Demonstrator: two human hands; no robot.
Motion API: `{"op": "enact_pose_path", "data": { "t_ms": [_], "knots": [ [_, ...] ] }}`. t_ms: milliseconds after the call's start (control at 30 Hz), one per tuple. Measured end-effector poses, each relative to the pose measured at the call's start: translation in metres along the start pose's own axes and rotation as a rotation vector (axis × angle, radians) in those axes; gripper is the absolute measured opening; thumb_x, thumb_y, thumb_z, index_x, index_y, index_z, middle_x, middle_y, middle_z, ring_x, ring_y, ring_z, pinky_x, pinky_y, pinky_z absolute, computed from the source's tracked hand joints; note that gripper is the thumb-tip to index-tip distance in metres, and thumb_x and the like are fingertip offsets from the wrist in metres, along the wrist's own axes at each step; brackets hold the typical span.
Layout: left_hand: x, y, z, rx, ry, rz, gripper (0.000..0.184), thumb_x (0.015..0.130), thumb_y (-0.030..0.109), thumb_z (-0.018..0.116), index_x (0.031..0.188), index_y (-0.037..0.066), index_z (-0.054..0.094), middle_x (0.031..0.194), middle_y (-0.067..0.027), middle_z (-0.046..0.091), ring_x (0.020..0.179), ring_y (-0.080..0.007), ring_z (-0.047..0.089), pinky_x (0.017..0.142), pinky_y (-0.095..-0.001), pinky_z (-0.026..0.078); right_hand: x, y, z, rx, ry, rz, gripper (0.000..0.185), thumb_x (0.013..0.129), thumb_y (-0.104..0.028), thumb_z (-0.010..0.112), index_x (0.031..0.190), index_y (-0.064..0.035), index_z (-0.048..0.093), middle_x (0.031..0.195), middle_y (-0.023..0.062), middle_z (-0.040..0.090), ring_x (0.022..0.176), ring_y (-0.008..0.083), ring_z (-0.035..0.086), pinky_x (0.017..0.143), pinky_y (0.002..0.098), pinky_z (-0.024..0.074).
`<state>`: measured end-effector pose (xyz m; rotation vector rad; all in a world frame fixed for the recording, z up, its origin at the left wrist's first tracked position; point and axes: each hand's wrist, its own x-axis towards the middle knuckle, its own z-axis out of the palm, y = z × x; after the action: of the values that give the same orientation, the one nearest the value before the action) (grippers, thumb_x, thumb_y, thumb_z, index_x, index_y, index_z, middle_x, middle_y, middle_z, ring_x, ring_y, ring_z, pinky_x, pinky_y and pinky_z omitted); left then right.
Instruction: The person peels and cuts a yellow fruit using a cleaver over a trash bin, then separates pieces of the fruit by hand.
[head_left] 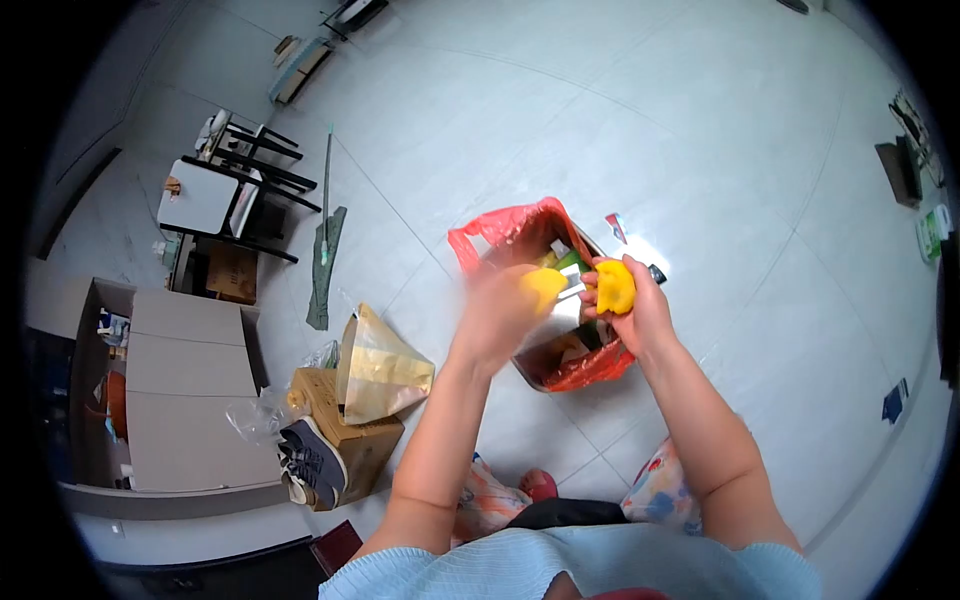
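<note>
My right hand [648,312] is closed around a bright yellow lump [615,287], soft-looking like a piece of fruit or peel; its exact kind is unclear. Smeared by motion, my left hand [492,318] holds another yellow piece [543,288] at its fingertips. Both hands are above a bin [540,385] lined with a red plastic bag [520,218]. Inside the bin, mixed rubbish shows, with white and green bits; my hands hide part of it.
A small red-and-white wrapper [617,228] lies on the tiled floor beyond the bin. At left stand a cardboard box [365,450], a paper bag [380,365] and dark sneakers [315,460]. A folded green umbrella-like item [325,265] lies near a white chair [200,195].
</note>
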<state>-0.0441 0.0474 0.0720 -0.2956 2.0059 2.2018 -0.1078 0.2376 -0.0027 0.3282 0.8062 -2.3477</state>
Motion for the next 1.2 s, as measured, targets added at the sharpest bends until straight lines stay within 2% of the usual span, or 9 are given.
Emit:
{"op": "enact_pose_path", "data": {
  "t_ms": [100, 167, 267, 400, 500, 633, 733, 833, 1200],
  "knots": [
    [-0.042, 0.06, 0.049, -0.413, -0.126, 0.178, 0.031, 0.086, 0.011, 0.069, 0.114, 0.008, 0.055, 0.107, -0.0142, 0.058, 0.093, -0.0272, 0.061, 0.082, -0.0375, 0.054, 0.004, -0.002, 0.006, 0.01, -0.023, 0.004, 0.046, 0.1, -0.039, 0.04, 0.12, -0.0007, 0.054, 0.1, 0.0152, 0.065, 0.081, 0.0251, 0.066, 0.067, 0.0378, 0.0548],
    [-0.066, 0.082, 0.073, -0.315, -0.214, 0.385, 0.023, 0.087, 0.018, 0.07, 0.103, 0.011, 0.055, 0.098, -0.0136, 0.055, 0.08, -0.0288, 0.061, 0.07, -0.0383, 0.055, 0.008, -0.002, 0.011, 0.008, -0.042, 0.002, 0.046, 0.1, -0.039, 0.04, 0.12, -0.0009, 0.054, 0.1, 0.0148, 0.065, 0.082, 0.0244, 0.066, 0.067, 0.0373, 0.0544],
    [-0.101, 0.123, 0.112, -0.48, -0.388, 0.344, 0.018, 0.091, 0.022, 0.066, 0.101, 0.013, 0.054, 0.097, -0.014, 0.054, 0.075, -0.0302, 0.061, 0.063, -0.0364, 0.056, 0.018, 0.003, 0.017, 0.011, -0.106, 0.015, 0.046, 0.1, -0.039, 0.039, 0.121, -0.0013, 0.054, 0.101, 0.015, 0.065, 0.084, 0.0241, 0.066, 0.067, 0.0367, 0.0543],
    [-0.077, 0.114, 0.129, -0.693, -0.668, 0.593, 0.012, 0.091, 0.009, 0.066, 0.095, -0.002, 0.065, 0.106, -0.0231, 0.064, 0.084, -0.0339, 0.067, 0.073, -0.0375, 0.061, 0.03, 0.009, 0.025, 0.029, -0.184, 0.035, 0.046, 0.1, -0.04, 0.04, 0.121, -0.0021, 0.055, 0.104, 0.0155, 0.065, 0.085, 0.0243, 0.066, 0.068, 0.0362, 0.0546],
    [-0.074, 0.115, 0.136, -0.501, -0.548, 1.144, 0.014, 0.091, 0.007, 0.065, 0.102, -0.001, 0.064, 0.108, -0.021, 0.063, 0.095, -0.0359, 0.064, 0.078, -0.0385, 0.06, 0.04, 0.016, 0.032, 0.033, -0.231, 0.056, 0.046, 0.1, -0.041, 0.041, 0.121, -0.0031, 0.057, 0.105, 0.0165, 0.065, 0.086, 0.0255, 0.066, 0.069, 0.036, 0.0552],
    [-0.113, 0.127, 0.146, -0.137, -0.266, 1.003, 0.015, 0.094, 0.009, 0.062, 0.105, -0.001, 0.064, 0.113, -0.0193, 0.061, 0.1, -0.0351, 0.063, 0.08, -0.0373, 0.06, 0.058, 0.029, 0.038, 0.043, -0.297, 0.081, 0.046, 0.101, -0.04, 0.039, 0.121, -0.0027, 0.057, 0.106, 0.0168, 0.065, 0.088, 0.0255, 0.067, 0.069, 0.0368, 0.0565],
    [-0.119, 0.125, 0.144, -0.015, -0.046, 1.003, 0.014, 0.087, 0.003, 0.067, 0.096, 0.0, 0.058, 0.102, -0.0261, 0.061, 0.09, -0.0422, 0.066, 0.076, -0.0495, 0.056, 0.065, 0.039, 0.045, 0.06, -0.321, 0.11, 0.045, 0.101, -0.039, 0.039, 0.12, -0.0028, 0.056, 0.106, 0.017, 0.066, 0.089, 0.0254, 0.067, 0.07, 0.0374, 0.0567],
    [-0.106, 0.128, 0.11, 0.019, -0.242, 1.009, 0.016, 0.094, 0.01, 0.061, 0.105, -0.001, 0.063, 0.111, -0.0185, 0.061, 0.1, -0.0343, 0.063, 0.081, -0.0368, 0.06, 0.065, 0.046, 0.047, 0.073, -0.288, 0.163, 0.046, 0.101, -0.039, 0.039, 0.122, -0.0021, 0.056, 0.106, 0.0166, 0.066, 0.088, 0.0257, 0.066, 0.071, 0.0381, 0.0559],
    [-0.066, 0.114, 0.041, -0.29, -0.103, 0.721, 0.027, 0.09, 0.019, 0.069, 0.108, 0.01, 0.051, 0.112, -0.0114, 0.053, 0.099, -0.027, 0.061, 0.085, -0.0404, 0.058, 0.054, 0.026, 0.03, -0.056, -0.233, 0.13, 0.046, 0.102, -0.038, 0.035, 0.12, -0.0021, 0.057, 0.106, 0.0176, 0.065, 0.085, 0.0258, 0.066, 0.065, 0.037, 0.0566]
  ]
}}
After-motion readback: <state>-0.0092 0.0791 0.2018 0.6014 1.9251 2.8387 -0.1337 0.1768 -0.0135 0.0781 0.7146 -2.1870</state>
